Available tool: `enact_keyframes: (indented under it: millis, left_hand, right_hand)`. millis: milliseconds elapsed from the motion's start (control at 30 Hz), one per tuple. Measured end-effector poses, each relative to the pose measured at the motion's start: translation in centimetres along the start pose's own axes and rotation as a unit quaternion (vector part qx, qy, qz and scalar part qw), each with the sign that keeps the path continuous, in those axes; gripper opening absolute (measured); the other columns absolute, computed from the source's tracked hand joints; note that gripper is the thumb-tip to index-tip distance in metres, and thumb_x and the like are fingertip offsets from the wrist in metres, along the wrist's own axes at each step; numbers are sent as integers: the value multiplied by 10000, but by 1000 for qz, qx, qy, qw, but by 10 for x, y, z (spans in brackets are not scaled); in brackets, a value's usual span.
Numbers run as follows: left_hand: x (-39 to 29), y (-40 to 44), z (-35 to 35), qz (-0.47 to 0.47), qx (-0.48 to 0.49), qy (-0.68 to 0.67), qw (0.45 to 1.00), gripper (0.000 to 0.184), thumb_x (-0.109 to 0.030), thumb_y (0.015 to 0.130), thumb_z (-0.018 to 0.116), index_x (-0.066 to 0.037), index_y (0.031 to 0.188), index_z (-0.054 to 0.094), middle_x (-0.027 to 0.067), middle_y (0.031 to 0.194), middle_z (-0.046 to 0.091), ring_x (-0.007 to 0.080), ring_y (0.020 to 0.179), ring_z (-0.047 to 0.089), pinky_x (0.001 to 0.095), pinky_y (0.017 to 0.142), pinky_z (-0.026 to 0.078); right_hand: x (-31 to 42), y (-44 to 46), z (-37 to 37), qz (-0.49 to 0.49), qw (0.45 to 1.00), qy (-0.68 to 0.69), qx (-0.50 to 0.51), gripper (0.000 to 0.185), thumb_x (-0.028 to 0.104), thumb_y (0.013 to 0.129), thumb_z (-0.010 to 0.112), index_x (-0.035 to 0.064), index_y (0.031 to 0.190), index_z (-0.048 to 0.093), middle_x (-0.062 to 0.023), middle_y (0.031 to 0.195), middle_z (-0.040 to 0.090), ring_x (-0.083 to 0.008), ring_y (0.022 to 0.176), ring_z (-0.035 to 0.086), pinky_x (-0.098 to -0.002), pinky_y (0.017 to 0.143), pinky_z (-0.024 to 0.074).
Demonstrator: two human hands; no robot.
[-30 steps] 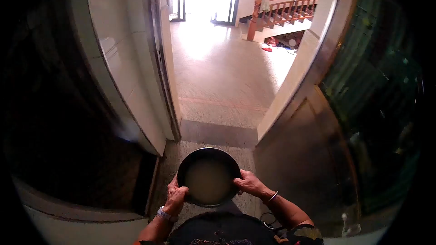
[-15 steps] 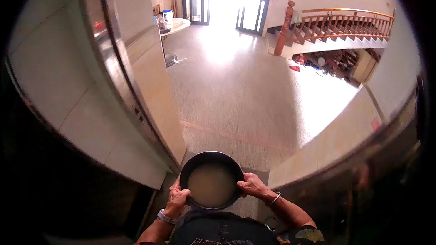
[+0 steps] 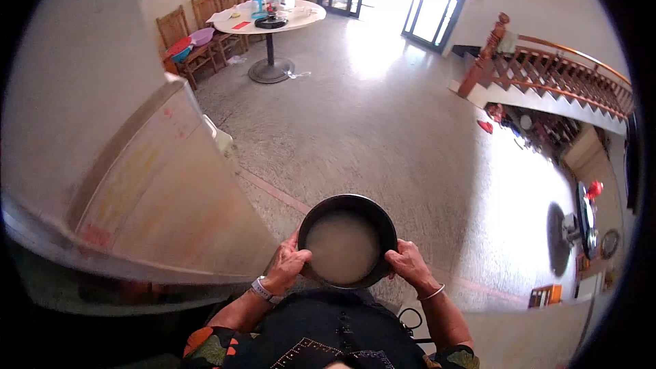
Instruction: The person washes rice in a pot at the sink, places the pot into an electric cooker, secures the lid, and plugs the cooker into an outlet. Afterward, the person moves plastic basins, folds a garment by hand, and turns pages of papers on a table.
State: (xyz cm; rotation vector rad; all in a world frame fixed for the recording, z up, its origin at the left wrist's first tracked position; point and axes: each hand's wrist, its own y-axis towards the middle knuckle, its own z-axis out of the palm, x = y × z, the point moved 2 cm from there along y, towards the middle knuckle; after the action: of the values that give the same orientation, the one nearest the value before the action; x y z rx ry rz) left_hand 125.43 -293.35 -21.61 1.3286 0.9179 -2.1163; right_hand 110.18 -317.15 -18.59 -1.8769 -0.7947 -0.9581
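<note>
A round dark pot (image 3: 388, 222) is held level in front of my body, with cloudy, pale liquid (image 3: 342, 247) inside it. My left hand (image 3: 287, 264) grips its left side, thumb over the rim and fingers out of sight beneath. On the opposite side my right hand (image 3: 408, 263) clasps the pot in the same way. There is a watch-like band on my left wrist and a pale bangle on my right.
Walls (image 3: 171, 184) flank me at the left and lower right. Ahead stretches a grey floor (image 3: 342, 116). A round table (image 3: 307, 19) with chairs (image 3: 174, 27) stands far left; a staircase (image 3: 567, 75) rises at the right. Another table (image 3: 586, 219) is at the far right.
I have moved forward through the doorway with the pot still in both hands. The view has turned left, bringing the whole table and the chairs into sight.
</note>
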Motion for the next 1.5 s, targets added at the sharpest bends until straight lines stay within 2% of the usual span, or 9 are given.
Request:
enact_keyframes:
  millis: [100,200,467,567,767,967,1067,1167,1500]
  left_hand:
    - [18,89,-16,45,-27,3,999,716,42,687,481,-61,1395,483,60,1088,641,136,866,605,256,657,533]
    - [-25,134,-8,-49,-82,6,995,716,47,681,492,-63,1389,491,55,1083,642,146,838,613,265,599,532]
    - [-62,258,-40,20,-245,-102,964,670,54,710,495,-62,1370,497,59,1040,644,112,730,603,244,475,504]
    - [-89,290,-62,29,-311,-130,941,672,45,731,493,-56,1395,471,49,1019,640,93,665,576,226,433,473]
    - [-92,381,-160,128,-357,-165,911,699,70,740,470,-71,1425,451,28,1027,646,91,760,594,233,645,515]
    - [-190,439,-249,81,-406,-158,897,706,90,744,450,-62,1433,436,44,1080,647,100,861,612,253,767,519]
    - [-228,463,-292,38,-420,-194,886,724,93,739,446,-64,1445,410,71,1111,643,126,862,635,269,699,556]
    - [-263,493,-336,137,-446,-246,850,739,78,736,455,-71,1457,385,86,1117,642,149,809,653,266,552,561]
    - [-334,572,-471,189,-620,-240,723,618,21,733,497,-61,1345,492,31,999,634,115,737,617,238,482,511]
  right_hand:
    - [34,83,-24,3,1000,-4,20,198,65,798,506,-92,861,608,-105,661,632,-164,523,619,-308,466,534]
    - [51,166,-40,-3,998,-49,47,205,74,804,512,-98,835,618,-111,646,631,-169,520,621,-325,471,523]
    - [137,386,-47,-54,964,-181,188,196,60,809,511,-101,839,617,-111,636,632,-170,511,614,-317,471,505]
    - [201,445,-15,-48,948,-177,259,212,63,816,506,-111,873,614,-125,638,640,-179,510,630,-323,472,524]
    - [250,585,60,-66,918,-211,329,225,61,818,506,-119,891,617,-144,633,645,-192,505,641,-334,475,537]
    - [353,698,146,-92,893,-263,353,197,61,802,510,-101,824,619,-128,606,630,-176,474,614,-320,445,510]
    - [397,747,192,-111,885,-264,367,184,63,796,515,-89,795,618,-118,591,622,-172,461,603,-315,431,498]
    - [440,798,242,-145,866,-276,392,189,69,796,519,-93,803,616,-119,588,619,-177,460,601,-319,436,498]
    - [592,933,429,-213,750,-329,532,240,98,780,512,-111,825,622,-186,619,639,-239,533,666,-369,520,533]
